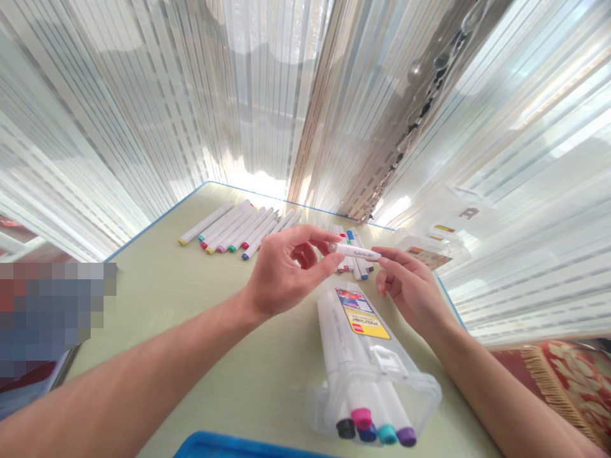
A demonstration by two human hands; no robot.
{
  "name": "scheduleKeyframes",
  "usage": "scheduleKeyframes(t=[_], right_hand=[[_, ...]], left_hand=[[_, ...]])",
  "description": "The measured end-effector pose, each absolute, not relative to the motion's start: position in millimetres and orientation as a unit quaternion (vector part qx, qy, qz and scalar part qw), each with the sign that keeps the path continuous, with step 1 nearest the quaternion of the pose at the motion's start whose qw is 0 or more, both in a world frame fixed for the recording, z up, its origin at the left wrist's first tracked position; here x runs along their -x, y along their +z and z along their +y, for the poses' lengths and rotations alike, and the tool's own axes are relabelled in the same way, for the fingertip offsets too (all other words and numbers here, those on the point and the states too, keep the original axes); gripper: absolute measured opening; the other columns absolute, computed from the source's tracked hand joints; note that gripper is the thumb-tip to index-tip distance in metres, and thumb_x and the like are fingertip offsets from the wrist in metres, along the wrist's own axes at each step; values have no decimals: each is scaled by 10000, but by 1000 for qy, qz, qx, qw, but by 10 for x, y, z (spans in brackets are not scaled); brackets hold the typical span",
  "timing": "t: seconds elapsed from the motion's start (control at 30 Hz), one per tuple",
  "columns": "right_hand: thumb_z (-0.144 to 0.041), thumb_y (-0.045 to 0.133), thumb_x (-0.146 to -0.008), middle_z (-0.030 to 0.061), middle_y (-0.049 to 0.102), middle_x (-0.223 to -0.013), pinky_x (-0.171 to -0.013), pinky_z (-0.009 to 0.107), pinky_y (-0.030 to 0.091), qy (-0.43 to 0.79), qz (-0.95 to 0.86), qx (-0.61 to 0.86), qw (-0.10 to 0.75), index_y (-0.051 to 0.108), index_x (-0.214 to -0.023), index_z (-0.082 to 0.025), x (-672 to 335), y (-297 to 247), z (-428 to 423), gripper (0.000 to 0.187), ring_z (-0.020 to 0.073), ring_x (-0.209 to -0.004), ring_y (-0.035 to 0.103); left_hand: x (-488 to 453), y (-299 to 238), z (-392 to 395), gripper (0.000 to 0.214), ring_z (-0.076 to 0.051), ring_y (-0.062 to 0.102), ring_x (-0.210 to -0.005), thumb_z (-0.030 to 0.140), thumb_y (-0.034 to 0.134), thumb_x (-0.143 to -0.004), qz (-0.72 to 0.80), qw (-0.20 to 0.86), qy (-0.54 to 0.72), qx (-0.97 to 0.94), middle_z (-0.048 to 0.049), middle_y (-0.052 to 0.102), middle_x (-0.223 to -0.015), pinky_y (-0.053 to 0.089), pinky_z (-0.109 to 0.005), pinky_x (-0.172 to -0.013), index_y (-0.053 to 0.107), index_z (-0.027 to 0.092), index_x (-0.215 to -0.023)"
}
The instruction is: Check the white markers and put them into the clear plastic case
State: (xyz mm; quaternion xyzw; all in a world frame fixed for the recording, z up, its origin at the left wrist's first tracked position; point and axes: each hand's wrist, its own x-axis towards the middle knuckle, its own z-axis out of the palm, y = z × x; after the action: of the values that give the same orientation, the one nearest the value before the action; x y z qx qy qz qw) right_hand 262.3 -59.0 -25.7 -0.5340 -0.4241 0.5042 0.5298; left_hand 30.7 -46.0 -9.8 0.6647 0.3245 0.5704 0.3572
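Observation:
Between both hands a white marker (pixel 356 252) is held level above the table. My left hand (pixel 296 264) pinches its left end with thumb and fingertips, and my right hand (pixel 405 280) pinches its right end. Just below lies a clear plastic marker case (pixel 329 343) with a yellow label, its open end facing me. Several markers stick out of it, with black, pink, blue, teal and purple ends. Behind my hands a loose group of markers (pixel 353 238) is partly hidden. To the left, a row of white markers (pixel 229 229) with coloured ends lies side by side.
A second clear plastic case (pixel 424 245) stands at the table's right back edge. A blue object (pixel 229 445) shows at the near edge of the pale green table (pixel 157 305). Striped sheer curtains (pixel 258 95) hang behind. A patterned red cloth (pixel 563 381) is at the right.

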Motion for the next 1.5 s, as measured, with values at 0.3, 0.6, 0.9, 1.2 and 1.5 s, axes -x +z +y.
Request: scheduleKeyframes(t=[0.3,0.6,0.9,1.2,1.5], right_hand=[[-326,788,-750,-31,561,-506,-443,229,390,495,-428,538,532,725,-982,-184,-2613,-252,-586,279,109,-464,497],[-310,779,-773,-31,556,-509,-452,225,393,498,-433,530,533,730,-989,-193,-2624,-263,-590,250,107,-471,496],[-286,771,-788,-17,609,-618,-445,227,401,483,-450,523,539,736,-1011,-199,-2640,-286,-587,242,96,-482,513],[-281,799,-767,-21,630,-660,-434,224,406,466,-458,507,562,744,-1008,-197,-2621,-281,-591,261,82,-470,518],[-282,768,-795,-27,604,-559,-432,213,411,468,-455,521,550,741,-1011,-173,-2632,-287,-563,243,90,-460,515]], left_hand=[[-305,-115,-447,186,-87,566,-530,242,744,-807,329,348,574,-665,-34,708,-743,466,-216,-466,750,154,-970],[-307,-105,-461,171,-74,549,-518,221,753,-791,326,350,570,-668,-33,709,-781,467,-217,-476,739,153,-948],[-289,-174,-371,160,-92,583,-554,281,731,-824,345,360,574,-649,-29,681,-763,484,-209,-476,698,158,-922],[-220,-279,-221,160,-60,550,-513,274,713,-840,362,380,573,-629,-31,655,-828,429,-185,-424,690,147,-935],[-259,-209,-316,194,-82,586,-530,269,763,-802,350,358,565,-656,-30,689,-749,465,-195,-469,720,132,-934]])
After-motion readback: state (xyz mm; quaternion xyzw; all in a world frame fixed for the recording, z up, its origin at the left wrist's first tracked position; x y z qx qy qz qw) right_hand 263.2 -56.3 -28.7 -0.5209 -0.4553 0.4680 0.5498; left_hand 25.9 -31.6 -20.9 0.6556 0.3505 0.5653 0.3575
